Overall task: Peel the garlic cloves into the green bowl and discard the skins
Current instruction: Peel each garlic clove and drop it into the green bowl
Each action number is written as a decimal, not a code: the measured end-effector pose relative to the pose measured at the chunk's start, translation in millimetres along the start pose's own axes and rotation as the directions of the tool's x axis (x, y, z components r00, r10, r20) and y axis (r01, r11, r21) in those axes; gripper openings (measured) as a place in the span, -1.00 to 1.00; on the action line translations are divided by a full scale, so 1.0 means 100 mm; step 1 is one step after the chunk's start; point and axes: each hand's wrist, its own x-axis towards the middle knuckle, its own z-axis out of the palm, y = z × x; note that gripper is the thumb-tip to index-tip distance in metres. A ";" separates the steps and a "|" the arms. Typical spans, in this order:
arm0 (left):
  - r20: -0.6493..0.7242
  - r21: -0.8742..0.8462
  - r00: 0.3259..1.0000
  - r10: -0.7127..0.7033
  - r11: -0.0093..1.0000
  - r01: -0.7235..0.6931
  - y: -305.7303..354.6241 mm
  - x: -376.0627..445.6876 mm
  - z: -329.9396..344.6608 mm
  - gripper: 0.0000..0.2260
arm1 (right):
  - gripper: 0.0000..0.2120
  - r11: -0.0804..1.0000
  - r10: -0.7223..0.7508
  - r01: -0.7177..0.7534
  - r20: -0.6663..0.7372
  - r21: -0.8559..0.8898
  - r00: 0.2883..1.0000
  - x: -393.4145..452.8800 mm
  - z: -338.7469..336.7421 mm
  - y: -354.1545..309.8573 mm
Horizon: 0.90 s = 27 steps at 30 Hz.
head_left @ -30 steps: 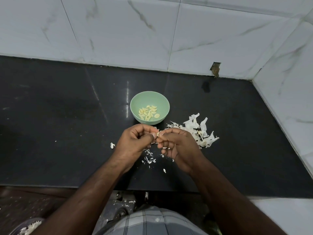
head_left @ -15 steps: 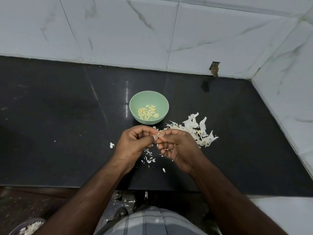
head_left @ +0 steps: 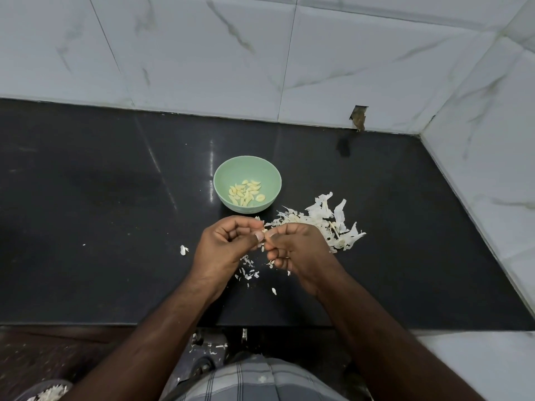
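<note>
Garlic clove [head_left: 264, 233] sits mid-frame, pinched between left hand [head_left: 224, 250] and right hand [head_left: 298, 250] as 1 second ago; little changed, peeling continues below green bowl [head_left: 247, 169]

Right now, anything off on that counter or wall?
Yes. Skins lie loose on the counter right of the bowl, with flakes under the hands and some on the floor. The wall has a broken notch at its base.
</note>
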 end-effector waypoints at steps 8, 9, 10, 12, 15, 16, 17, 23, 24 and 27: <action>0.013 0.116 1.000 -0.015 0.993 0.013 -0.01 0.02 0.03 -0.83 | -0.93 0.969 -0.088 0.066 -0.083 -0.238 0.993 0.04 -0.04 0.06; 0.007 0.107 0.999 -0.032 0.994 0.031 -0.01 0.03 0.04 -0.84 | -0.91 0.929 -0.172 0.128 -0.099 -0.349 0.980 0.05 -0.04 0.09; 0.004 0.094 0.999 -0.049 0.994 0.048 -0.01 0.03 0.05 -0.84 | -0.89 0.874 -0.250 0.177 -0.106 -0.453 0.962 0.05 -0.05 0.11; -0.003 0.063 0.997 -0.077 0.995 0.077 -0.02 0.04 0.05 -0.83 | -0.89 0.794 -0.349 0.227 -0.117 -0.564 0.930 0.08 -0.09 0.13; -0.021 0.053 0.993 -0.112 0.992 0.113 -0.06 0.06 0.02 -0.78 | -0.91 0.761 -0.406 0.246 -0.144 -0.600 0.903 0.13 -0.18 0.13; -0.025 0.062 0.992 -0.123 0.990 0.125 -0.07 0.07 0.00 -0.77 | -0.91 0.752 -0.413 0.249 -0.142 -0.611 0.899 0.15 -0.21 0.13; -0.028 0.073 0.991 -0.133 0.988 0.134 -0.08 0.08 -0.02 -0.76 | -0.89 0.748 -0.415 0.250 -0.140 -0.615 0.899 0.18 -0.23 0.14; -0.077 0.202 0.990 -0.121 0.970 0.135 -0.16 0.12 -0.07 -0.74 | -0.86 0.660 -0.409 0.240 -0.073 -0.712 0.910 0.28 -0.37 0.21; -0.087 0.233 0.990 -0.112 0.964 0.130 -0.17 0.13 -0.07 -0.75 | -0.88 0.662 -0.410 0.231 -0.088 -0.713 0.908 0.27 -0.39 0.21; -0.121 0.289 0.988 -0.091 0.949 0.123 -0.19 0.14 -0.08 -0.80 | -0.95 0.667 -0.438 0.219 -0.136 -0.712 0.889 0.27 -0.44 0.20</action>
